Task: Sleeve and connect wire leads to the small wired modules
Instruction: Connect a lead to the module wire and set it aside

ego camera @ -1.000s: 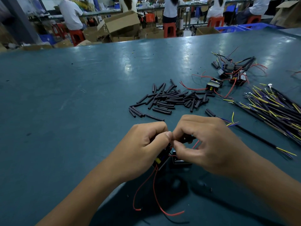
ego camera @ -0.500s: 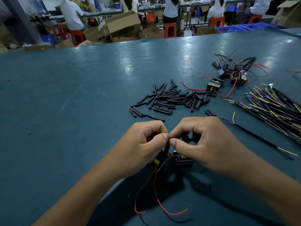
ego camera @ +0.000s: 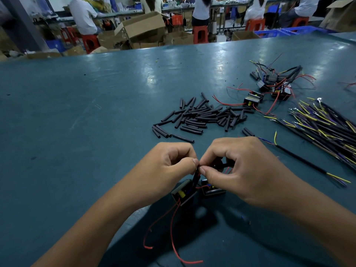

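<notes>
My left hand (ego camera: 165, 168) and my right hand (ego camera: 244, 170) meet fingertip to fingertip above the table, both pinching a short black sleeve (ego camera: 196, 175) on a wire lead. Under them hang two small black modules (ego camera: 184, 193) (ego camera: 212, 189), joined to the lead. Two red leads (ego camera: 173, 234) trail from the left module toward me. What the fingers hold beyond the sleeve is hidden.
A heap of black sleeves (ego camera: 202, 116) lies beyond my hands on the green table (ego camera: 77, 132). More modules with red wires (ego camera: 273, 87) sit at the far right, and a bundle of black, yellow-tipped cables (ego camera: 327, 128) at the right. One loose cable (ego camera: 304, 162) runs beside my right hand. People work beyond the table.
The two modules and red leads have risen slightly and swung a little under my hands. My fingertips stay together on the sleeve, with only small shifts.
</notes>
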`<action>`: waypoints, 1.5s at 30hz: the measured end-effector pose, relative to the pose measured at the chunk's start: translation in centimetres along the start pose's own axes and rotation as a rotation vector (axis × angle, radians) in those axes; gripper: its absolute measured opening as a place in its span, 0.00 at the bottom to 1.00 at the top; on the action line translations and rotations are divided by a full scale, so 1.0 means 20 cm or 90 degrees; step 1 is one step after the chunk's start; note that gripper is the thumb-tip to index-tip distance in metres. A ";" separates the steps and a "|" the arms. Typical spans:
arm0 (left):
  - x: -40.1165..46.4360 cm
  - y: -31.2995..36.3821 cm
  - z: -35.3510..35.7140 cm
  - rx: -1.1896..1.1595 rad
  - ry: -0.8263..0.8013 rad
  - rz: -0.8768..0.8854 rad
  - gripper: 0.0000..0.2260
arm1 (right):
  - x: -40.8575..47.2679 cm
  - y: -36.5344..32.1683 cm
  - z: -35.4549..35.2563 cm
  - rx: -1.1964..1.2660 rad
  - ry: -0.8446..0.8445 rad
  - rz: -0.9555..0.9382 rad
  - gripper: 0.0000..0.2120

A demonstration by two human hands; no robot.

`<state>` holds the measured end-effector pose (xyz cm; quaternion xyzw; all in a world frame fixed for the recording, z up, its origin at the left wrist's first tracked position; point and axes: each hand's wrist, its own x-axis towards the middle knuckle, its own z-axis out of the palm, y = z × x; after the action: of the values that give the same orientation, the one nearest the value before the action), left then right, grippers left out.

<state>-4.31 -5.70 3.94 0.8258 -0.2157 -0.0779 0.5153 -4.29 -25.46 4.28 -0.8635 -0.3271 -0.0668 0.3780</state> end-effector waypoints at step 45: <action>-0.07 0.06 -0.03 -0.030 0.018 -0.113 0.08 | -0.01 -0.06 0.04 -0.098 -0.015 -0.007 0.05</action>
<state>-5.60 -5.01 5.09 0.8303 -0.1326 -0.1169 0.5285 -5.32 -24.46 4.30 -0.8890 -0.3304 -0.0835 0.3058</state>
